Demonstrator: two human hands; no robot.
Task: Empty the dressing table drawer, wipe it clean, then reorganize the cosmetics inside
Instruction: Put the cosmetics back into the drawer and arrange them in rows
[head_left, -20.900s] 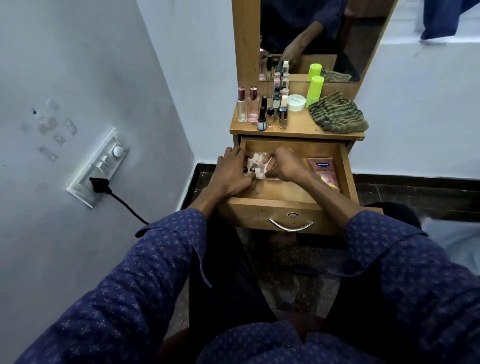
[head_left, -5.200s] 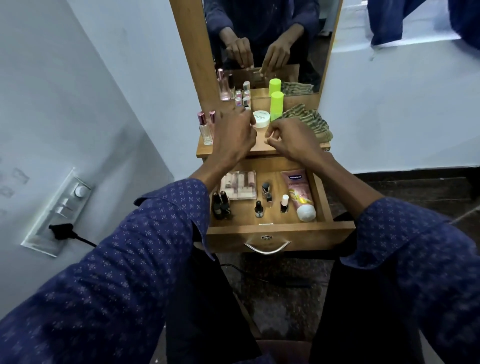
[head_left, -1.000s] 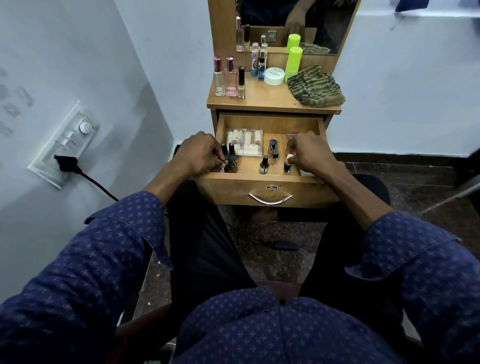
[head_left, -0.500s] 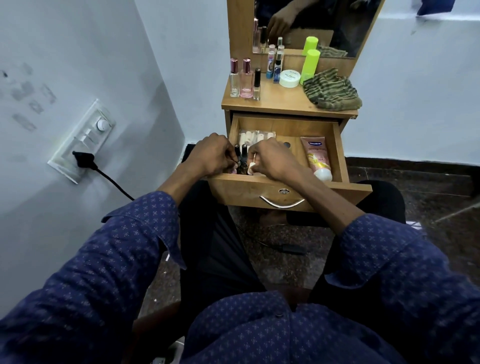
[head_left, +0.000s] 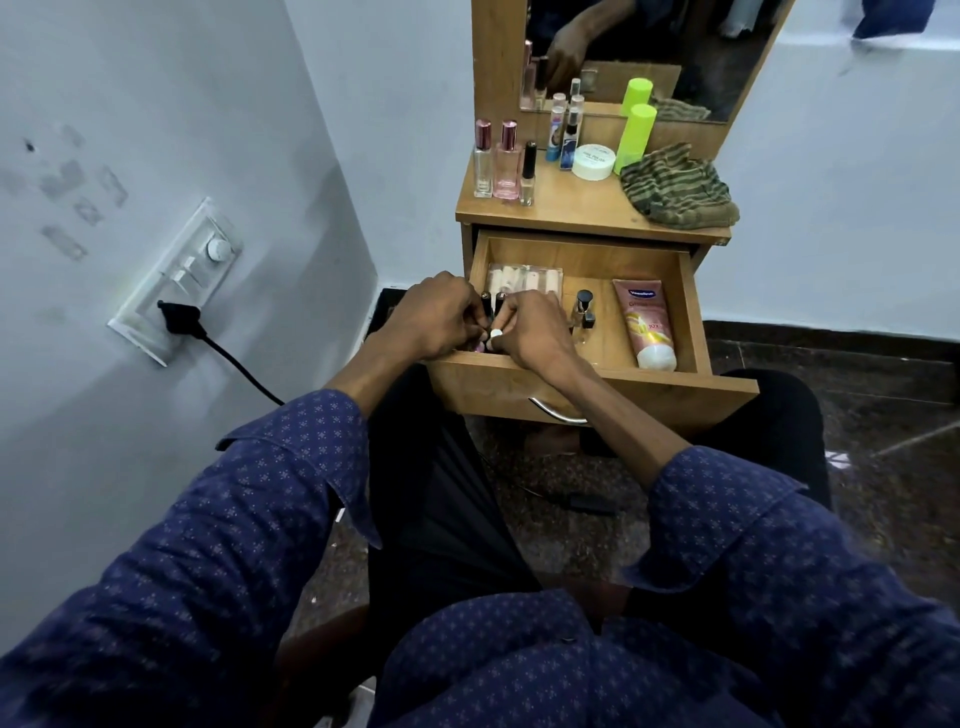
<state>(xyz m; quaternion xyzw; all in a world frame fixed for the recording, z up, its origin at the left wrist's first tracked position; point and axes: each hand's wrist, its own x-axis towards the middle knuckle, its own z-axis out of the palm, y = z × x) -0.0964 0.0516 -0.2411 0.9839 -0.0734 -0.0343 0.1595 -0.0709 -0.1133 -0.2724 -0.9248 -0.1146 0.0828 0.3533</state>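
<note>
The wooden drawer is pulled out. Both hands are at its front left corner. My left hand curls round small dark nail polish bottles there. My right hand pinches a small white-capped bottle beside them. A clear box of pale tubes lies at the back left. Two small bottles stand mid-drawer. A pink lotion tube lies at the right.
On the table top stand perfume bottles, a white jar, a green bottle and a striped cloth. A mirror rises behind. A switch plate with a plugged cable is on the left wall.
My right hand moved from the drawer's middle to the front left corner beside my left hand, bringing a white-capped bottle. The camera shifted slightly.
</note>
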